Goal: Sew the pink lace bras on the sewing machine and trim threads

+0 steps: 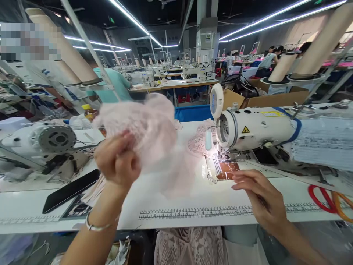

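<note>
While the pink lace piece (143, 129) is pinched in the closed left hand (117, 160), raised left of the sewing machine (253, 129), the right hand (261, 200) is held open, empty, below it; fabric is best flattened before feeding.

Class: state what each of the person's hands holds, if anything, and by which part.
The left hand grips the pink lace fabric by a bunched lower edge, raised above the table. The right hand holds nothing.

Pale pink lace fabric (149, 129); white sewing machine (256, 127); red scissors (321, 198)
</note>
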`<state>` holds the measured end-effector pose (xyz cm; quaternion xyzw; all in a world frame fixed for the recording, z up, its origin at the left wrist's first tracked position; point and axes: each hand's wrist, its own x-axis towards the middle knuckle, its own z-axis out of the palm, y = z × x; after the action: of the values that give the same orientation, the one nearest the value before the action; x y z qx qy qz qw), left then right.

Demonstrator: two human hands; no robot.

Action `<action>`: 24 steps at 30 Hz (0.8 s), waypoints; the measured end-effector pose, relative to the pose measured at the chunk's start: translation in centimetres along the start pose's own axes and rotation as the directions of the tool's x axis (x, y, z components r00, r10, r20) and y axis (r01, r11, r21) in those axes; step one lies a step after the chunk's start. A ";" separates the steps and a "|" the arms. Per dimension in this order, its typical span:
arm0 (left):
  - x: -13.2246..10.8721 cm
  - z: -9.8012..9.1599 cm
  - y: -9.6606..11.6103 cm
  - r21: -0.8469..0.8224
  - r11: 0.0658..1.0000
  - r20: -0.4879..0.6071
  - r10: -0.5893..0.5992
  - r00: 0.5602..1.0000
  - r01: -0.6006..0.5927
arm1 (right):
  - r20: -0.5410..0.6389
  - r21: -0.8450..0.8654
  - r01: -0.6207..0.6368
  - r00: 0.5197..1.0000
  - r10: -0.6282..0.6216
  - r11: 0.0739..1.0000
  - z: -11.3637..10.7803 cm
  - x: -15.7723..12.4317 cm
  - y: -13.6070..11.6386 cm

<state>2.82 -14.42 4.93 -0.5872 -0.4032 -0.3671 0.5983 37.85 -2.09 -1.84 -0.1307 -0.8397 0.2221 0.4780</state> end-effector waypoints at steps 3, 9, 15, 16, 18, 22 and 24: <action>0.8 -1.4 5.1 -0.277 0.952 0.086 -0.110 0.990 0.130 | 0.242 0.204 -0.168 0.963 0.117 0.965 0.5 2.3 -2.7; -2.8 1.1 8.8 -0.088 0.962 0.388 -0.206 0.898 0.259 | 0.835 0.330 -0.498 0.550 -0.003 0.802 1.5 2.1 -3.6; -6.3 -1.1 14.8 -0.022 0.594 0.914 -0.314 0.257 0.804 | 0.588 0.092 -0.582 0.687 0.428 0.808 3.7 -2.2 -2.3; -6.4 -1.8 16.1 -0.072 0.444 0.962 -0.206 0.180 0.893 | 0.541 0.131 -0.590 0.716 0.442 0.796 4.2 -2.6 -2.1; -6.0 -3.0 18.4 -0.012 0.103 0.996 -0.083 0.020 0.995 | 0.425 0.199 -0.616 0.755 0.499 0.762 5.2 -3.1 -2.0; -4.2 -3.6 20.9 0.221 -0.536 0.942 -0.098 -0.320 0.815 | 0.147 0.266 -0.721 0.686 0.713 0.640 6.9 -3.8 -1.8; -3.8 -3.3 21.1 0.193 -0.654 0.924 -0.129 -0.359 0.732 | 0.137 0.292 -0.748 0.650 0.747 0.597 7.6 -4.1 -1.5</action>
<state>20.76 -16.98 -7.04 -0.2631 -0.5658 -0.5790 -0.5248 33.38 -7.04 -7.46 -0.3900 -0.6595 0.5355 0.3553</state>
